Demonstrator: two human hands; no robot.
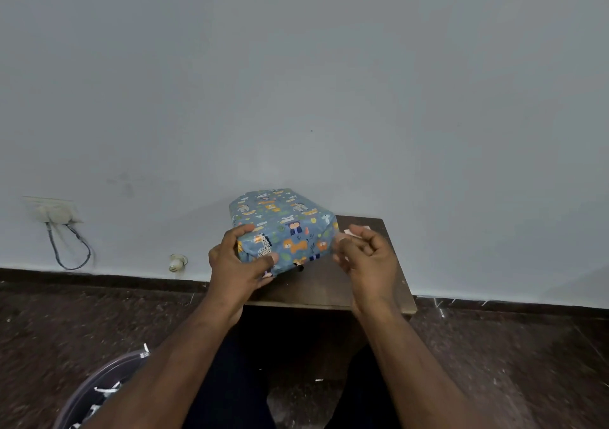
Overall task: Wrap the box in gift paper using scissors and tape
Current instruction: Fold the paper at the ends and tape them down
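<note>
A box point(283, 227) covered in blue gift paper printed with cartoon animals is held tilted above a small dark wooden table point(329, 290). My left hand point(239, 262) grips its near left corner, thumb on the front face and fingers over the top edge. My right hand point(367, 257) is at the box's right end with fingers curled; it seems to pinch a small clear strip of tape, though this is blurred. No scissors or tape roll show.
A grey wall stands close behind the table, with a wall socket and cable point(56, 212) at the left and a small white fitting point(176, 262) low down. A bin point(99, 392) holding paper scraps is at lower left. The floor is dark stone.
</note>
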